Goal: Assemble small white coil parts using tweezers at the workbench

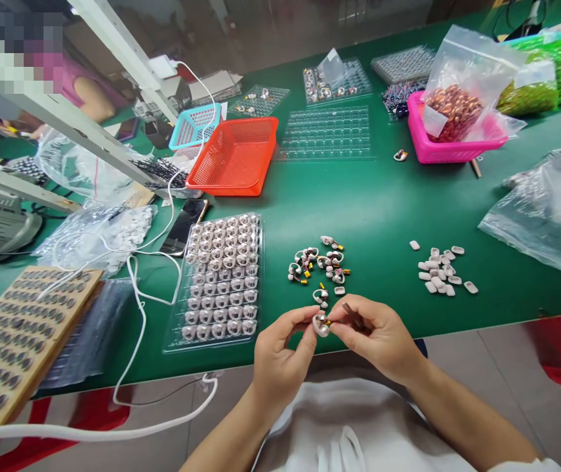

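Observation:
My left hand (285, 354) pinches a small white ring-shaped part (320, 326) at the table's front edge. From the other side, my right hand (378, 334) has its thumb and index finger on the same part, near a yellow bit, and a thin brown tool (353, 314) lies within its fingers. Just beyond the hands are several similar assemblies (332, 265) with yellow ends. Small white caps (440, 270) lie in a loose pile to the right. On the left, a clear tray (221, 278) holds rows of rounded silvery-white parts.
An orange basket (235, 157), a blue basket (195, 126) and a phone (186, 226) are at the left, with white cables. A wooden board (19, 334) sits front left. At the back right is a pink basket (442, 152); plastic bags (550, 216) lie right. A person (88, 92) is far left.

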Demonstrator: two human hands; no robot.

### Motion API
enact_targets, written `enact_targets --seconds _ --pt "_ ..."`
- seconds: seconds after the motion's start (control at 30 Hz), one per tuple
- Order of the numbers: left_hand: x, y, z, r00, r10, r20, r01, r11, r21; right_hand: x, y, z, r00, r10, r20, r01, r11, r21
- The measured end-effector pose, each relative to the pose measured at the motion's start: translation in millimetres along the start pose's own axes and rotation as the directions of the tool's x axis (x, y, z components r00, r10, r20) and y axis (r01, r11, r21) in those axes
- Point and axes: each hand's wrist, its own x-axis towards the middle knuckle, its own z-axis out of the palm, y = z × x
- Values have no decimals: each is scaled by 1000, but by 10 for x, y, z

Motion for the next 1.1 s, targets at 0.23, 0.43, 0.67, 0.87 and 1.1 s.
enact_targets --seconds 0.23,0.43,0.67,0.87,1.1 --pt "3 4 12 996 -78 48 82 992 -91 3 53 61 914 -406 -14 390 886 -249" --pt "-33 -29 27 998 -64 25 67 987 -148 -13 62 73 856 -516 -23 490 824 -284" --pt "3 21 21 998 -49 45 54 989 -138 -8 -6 40 968 -242 -61 226 954 -197" --pt "53 57 46 947 -277 165 321 854 -409 -13 10 32 943 -331 -43 318 930 -185" --pt "68 10 17 915 -271 298 391 775 -497 -31 -10 -1 988 -153 -24 150 985 -86"
